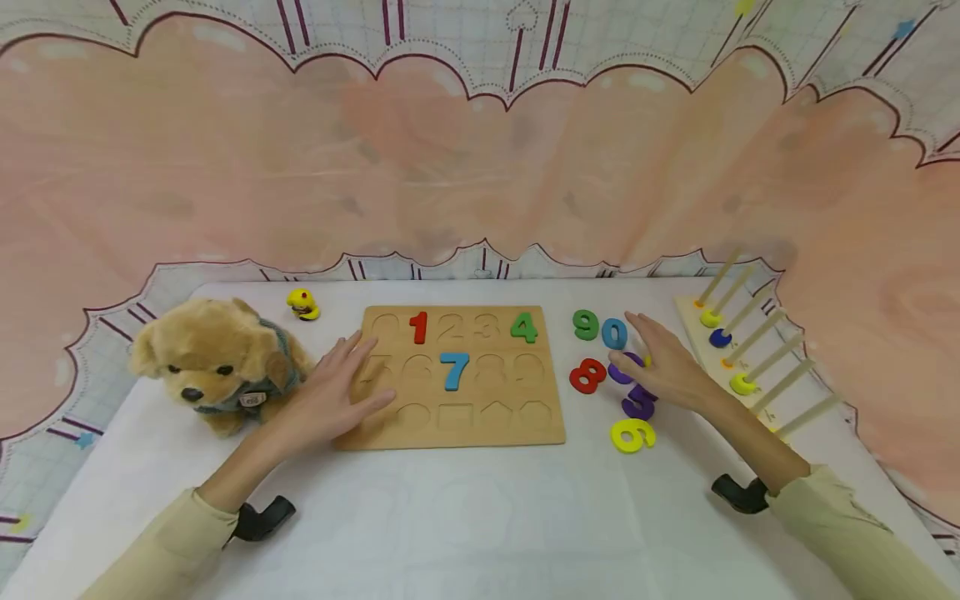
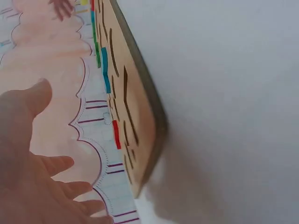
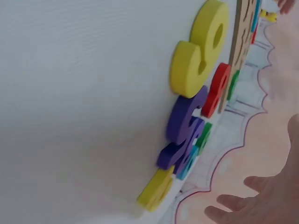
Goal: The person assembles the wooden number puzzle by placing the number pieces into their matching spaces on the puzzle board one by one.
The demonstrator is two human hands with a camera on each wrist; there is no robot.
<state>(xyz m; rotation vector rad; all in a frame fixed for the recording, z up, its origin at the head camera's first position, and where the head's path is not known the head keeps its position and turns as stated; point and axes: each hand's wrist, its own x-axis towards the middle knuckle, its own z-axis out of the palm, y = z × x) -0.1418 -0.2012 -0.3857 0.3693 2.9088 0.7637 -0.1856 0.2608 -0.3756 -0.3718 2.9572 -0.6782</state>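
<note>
A wooden number board [image 1: 390, 433] lies flat on the table, with a red 1 [image 1: 418, 327], a green 4 [image 1: 524, 327] and a blue 7 [image 1: 453, 371] on it. My left hand [image 1: 326, 400] hovers over the board's left edge, fingers spread and holding nothing. Over at the right, my right hand [image 1: 667, 367] is above the loose numbers, its fingers apart and nothing gripped. Below it lie a purple number [image 1: 638, 403] and another purple piece [image 1: 621, 369], partly covered. Around them are a blue 0 [image 1: 614, 334], green 9 [image 1: 586, 325], red 8 [image 1: 587, 377] and yellow 6 [image 1: 632, 435]. Another yellow piece [image 3: 156, 189] shows in the right wrist view.
A plush dog [image 1: 217, 358] sits beside my left forearm. Behind it is a small yellow toy [image 1: 303, 304]. A pegged wooden stand [image 1: 693, 321] with yellow and blue pieces stands at the far right. A patterned curtain [image 1: 480, 183] hangs behind the white table [image 1: 465, 525].
</note>
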